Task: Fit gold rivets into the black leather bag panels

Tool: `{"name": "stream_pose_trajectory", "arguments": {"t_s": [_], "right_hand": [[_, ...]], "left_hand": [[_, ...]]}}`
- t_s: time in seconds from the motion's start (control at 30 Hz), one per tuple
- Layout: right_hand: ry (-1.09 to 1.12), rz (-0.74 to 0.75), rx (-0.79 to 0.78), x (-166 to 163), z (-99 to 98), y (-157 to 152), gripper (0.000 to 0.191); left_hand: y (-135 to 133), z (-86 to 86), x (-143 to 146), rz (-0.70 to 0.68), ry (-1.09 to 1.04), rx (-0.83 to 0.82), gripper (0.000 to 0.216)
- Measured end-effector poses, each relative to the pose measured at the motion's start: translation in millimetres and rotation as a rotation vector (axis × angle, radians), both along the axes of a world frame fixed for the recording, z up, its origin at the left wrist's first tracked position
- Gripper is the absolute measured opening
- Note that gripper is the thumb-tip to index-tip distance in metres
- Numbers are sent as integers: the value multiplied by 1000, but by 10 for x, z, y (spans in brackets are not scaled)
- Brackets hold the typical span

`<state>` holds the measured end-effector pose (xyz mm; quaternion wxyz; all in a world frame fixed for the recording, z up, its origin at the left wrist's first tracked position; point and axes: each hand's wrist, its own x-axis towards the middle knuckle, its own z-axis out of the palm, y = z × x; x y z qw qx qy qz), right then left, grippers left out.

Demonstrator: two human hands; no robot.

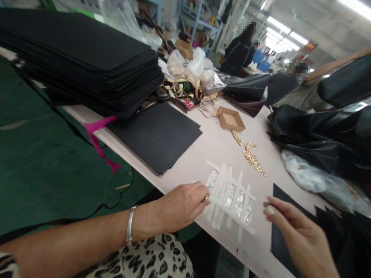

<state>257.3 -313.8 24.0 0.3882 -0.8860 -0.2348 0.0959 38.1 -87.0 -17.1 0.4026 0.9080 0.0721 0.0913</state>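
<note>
My left hand (188, 202) is closed, its thumb and fingertips pinching a small gold-coloured metal piece (206, 197) that is mostly hidden. It hangs over the table's front edge, beside a patch of white tape strips (223, 193) with shiny clear film between them. To the right is my right hand (298, 231), thumb and index fingertip drawn together; whether anything sits between them is hard to make out. Under and beside it lies a black sheet (279, 197). Farther back, small gold pieces (252, 160) lie in a loose pile, with a short row (236, 138) by an open cardboard box (232, 119).
A tall stack of black sheets (116, 85) stands at the left, and a lower stack (156, 135) lies before it. Magenta ribbon (101, 144) hangs off the edge. Plastic bags (194, 65) and straps clutter the back. Black material (327, 135) is heaped right. People work beyond.
</note>
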Motion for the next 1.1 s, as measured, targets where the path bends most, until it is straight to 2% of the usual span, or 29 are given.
{"name": "stream_pose_trajectory", "arguments": {"t_s": [0.07, 0.1, 0.17, 0.23, 0.43, 0.6, 0.73, 0.8, 0.9, 0.97, 1.1], "right_hand": [[29, 304, 53, -524, -98, 431, 34], [11, 399, 56, -728, -137, 607, 31], [-47, 519, 67, -1000, -189, 859, 25], [-97, 546, 91, -1121, -213, 1005, 21], [-104, 577, 155, -1131, -263, 1239, 8], [-33, 572, 278, -1079, -379, 1305, 5], [13, 503, 241, -977, -411, 1302, 7], [-119, 583, 218, -946, -371, 1331, 20], [-269, 840, 178, -954, -266, 1417, 37], [-306, 939, 173, -971, -207, 1481, 38], [-524, 965, 158, -944, -177, 1550, 28]], "left_hand": [[3, -13, -4, 20, 25, 17, 19], [6, -19, -14, 33, 33, 12, 20], [18, -27, -46, 48, 44, -16, 16], [43, -28, -88, 66, 54, -33, 15], [174, -11, -200, 144, 71, 76, 18], [290, 5, -234, 112, 6, -37, 16], [356, 4, -228, 158, -11, -54, 22], [377, 5, -229, 167, -25, -66, 23], [396, 27, -235, 125, -18, -137, 25], [410, 51, -230, 128, 16, -207, 28], [469, 107, -170, 122, 75, -412, 28]]}}
